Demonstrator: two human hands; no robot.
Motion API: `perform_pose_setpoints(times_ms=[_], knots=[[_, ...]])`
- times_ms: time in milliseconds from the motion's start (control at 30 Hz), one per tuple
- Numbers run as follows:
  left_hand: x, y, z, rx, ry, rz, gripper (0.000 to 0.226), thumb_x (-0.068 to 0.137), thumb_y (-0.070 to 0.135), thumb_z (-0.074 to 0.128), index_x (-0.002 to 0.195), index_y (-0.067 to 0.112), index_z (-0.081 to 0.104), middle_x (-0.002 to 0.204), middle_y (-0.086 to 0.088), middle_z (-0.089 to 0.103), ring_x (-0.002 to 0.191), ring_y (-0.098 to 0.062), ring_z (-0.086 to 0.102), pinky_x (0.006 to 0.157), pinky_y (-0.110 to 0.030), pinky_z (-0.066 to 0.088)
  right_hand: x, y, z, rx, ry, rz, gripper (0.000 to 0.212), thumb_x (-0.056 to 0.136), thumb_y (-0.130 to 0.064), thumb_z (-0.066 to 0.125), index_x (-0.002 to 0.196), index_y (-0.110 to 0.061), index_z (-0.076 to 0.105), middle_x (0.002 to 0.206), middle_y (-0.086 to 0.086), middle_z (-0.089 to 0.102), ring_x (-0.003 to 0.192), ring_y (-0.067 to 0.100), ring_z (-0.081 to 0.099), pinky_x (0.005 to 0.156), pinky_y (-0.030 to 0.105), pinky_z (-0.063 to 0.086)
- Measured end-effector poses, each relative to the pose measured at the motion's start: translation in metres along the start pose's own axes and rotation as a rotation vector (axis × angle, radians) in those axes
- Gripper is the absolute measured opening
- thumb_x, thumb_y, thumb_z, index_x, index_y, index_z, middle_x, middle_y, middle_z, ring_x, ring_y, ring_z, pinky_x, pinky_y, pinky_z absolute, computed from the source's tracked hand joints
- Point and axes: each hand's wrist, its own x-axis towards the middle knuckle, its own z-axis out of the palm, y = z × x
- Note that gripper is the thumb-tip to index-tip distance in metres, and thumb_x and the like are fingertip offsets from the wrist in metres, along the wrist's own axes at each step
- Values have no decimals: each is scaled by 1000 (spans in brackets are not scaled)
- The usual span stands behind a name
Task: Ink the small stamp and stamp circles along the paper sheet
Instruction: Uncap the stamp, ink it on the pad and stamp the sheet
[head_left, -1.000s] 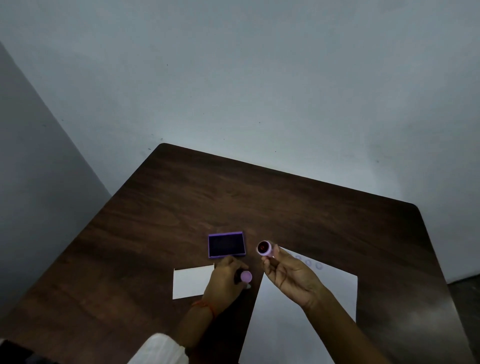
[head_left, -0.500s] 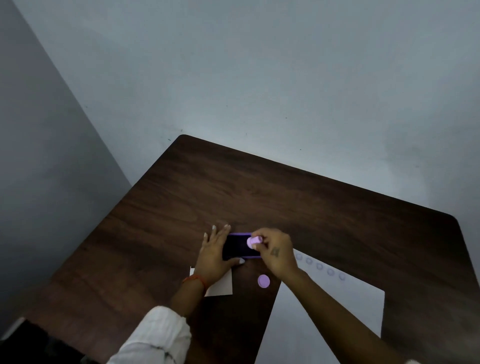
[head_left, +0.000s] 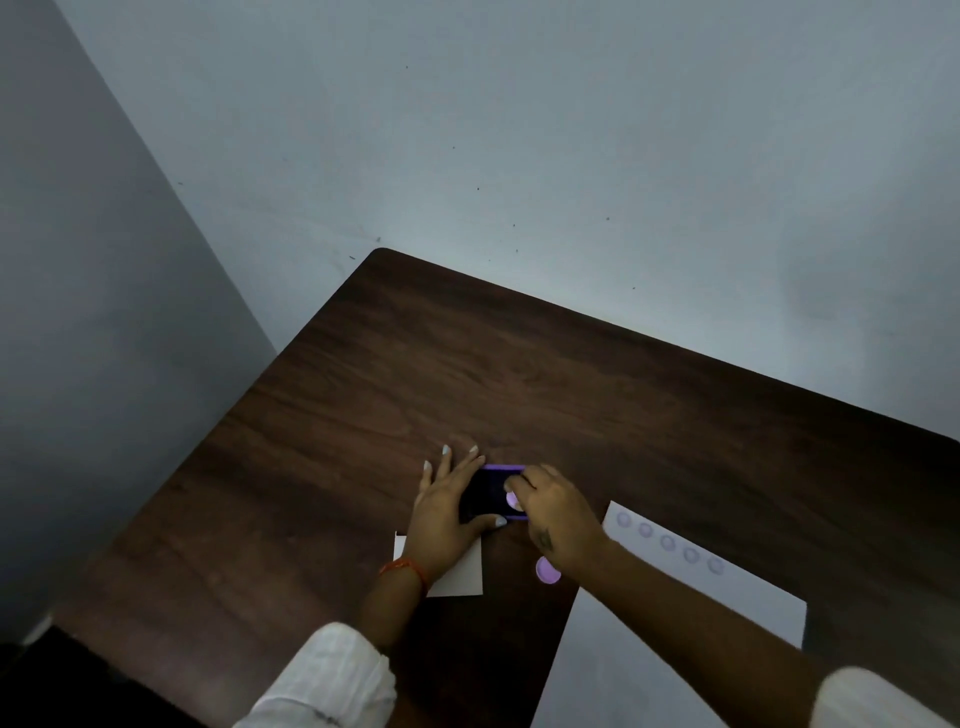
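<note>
A purple-framed ink pad (head_left: 485, 491) with a dark inked surface lies on the brown table (head_left: 519, 374). My left hand (head_left: 447, 512) lies flat against the pad's left side, fingers spread, thumb on its near edge. My right hand (head_left: 553, 514) grips the small pink stamp (head_left: 512, 500) and presses it down on the pad's right part. The stamp's round pink cap (head_left: 546, 571) lies on the table just below my right hand. The white paper sheet (head_left: 691, 618) lies to the right, with a row of several faint purple circles (head_left: 667, 542) along its far edge.
A small white card (head_left: 460, 579) lies under my left wrist, near the pad. The table stands in a corner, with grey walls behind it and to its left. White sleeves cover both my forearms at the bottom of the view.
A second ago my right hand held the stamp up and my left hand held the cap. The cap now lies on the table, my left hand steadies the pad, and the stamp presses on it.
</note>
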Motion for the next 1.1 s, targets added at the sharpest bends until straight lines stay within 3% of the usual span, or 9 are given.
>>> perform_pose_setpoints(times_ms=[100, 167, 267, 433, 600, 800, 967, 1100], knots=[[1, -3, 0, 1, -2, -3, 78, 71, 39, 72, 137, 19, 36, 151, 0, 31, 140, -14, 2, 114, -36, -5, 3, 16, 2, -72, 77, -241, 32, 70, 0, 73, 101, -2, 64, 101, 20, 70, 95, 34, 66, 79, 39, 56], [1, -1, 0, -7, -7, -7, 80, 69, 42, 72, 137, 19, 37, 151, 1, 31, 139, -13, 3, 115, -37, -4, 4, 18, -2, -55, 67, -258, 30, 67, 0, 75, 96, -3, 65, 94, 19, 72, 87, 32, 68, 73, 38, 58], [1, 2, -2, -13, 0, -16, 78, 71, 33, 75, 137, 19, 36, 151, 0, 31, 141, -14, 5, 116, -36, -4, 1, 9, 0, 43, 83, -144, 23, 77, 0, 65, 100, 1, 63, 100, 23, 69, 94, 36, 64, 79, 42, 54], [1, 7, -5, -12, -7, -39, 77, 72, 28, 76, 137, 19, 36, 152, -1, 31, 145, -23, 8, 117, -37, -4, 20, 2, -13, 215, -24, 130, 20, 88, -15, 52, 100, -3, 64, 105, 17, 66, 98, 28, 60, 87, 31, 44], [1, 6, -3, 5, -5, -35, 77, 73, 29, 75, 138, 18, 36, 151, -1, 31, 145, -23, 8, 116, -36, -5, 13, 1, -8, 32, -5, -199, 25, 87, -4, 54, 111, 1, 59, 115, 23, 62, 108, 37, 56, 91, 42, 48], [1, 4, -1, -2, 13, -28, 75, 73, 27, 74, 138, 20, 35, 151, 1, 32, 145, -22, 9, 117, -38, -3, 12, -21, 3, -72, -60, 6, 41, 89, -6, 50, 129, -1, 40, 136, 21, 44, 127, 32, 38, 104, 41, 39], [2, 2, 0, -8, 19, -20, 77, 72, 28, 75, 137, 20, 36, 150, 0, 34, 144, -22, 9, 118, -40, -1, 19, -9, -7, -116, -118, -122, 39, 90, -4, 47, 128, 1, 41, 134, 23, 47, 125, 35, 40, 102, 43, 39], [1, 3, -1, -16, 19, -19, 74, 74, 28, 73, 138, 21, 36, 151, 1, 32, 145, -21, 9, 117, -37, -3, 11, -24, 4, -36, -36, 26, 39, 89, -5, 49, 127, -1, 43, 135, 22, 46, 126, 34, 40, 103, 43, 41]])
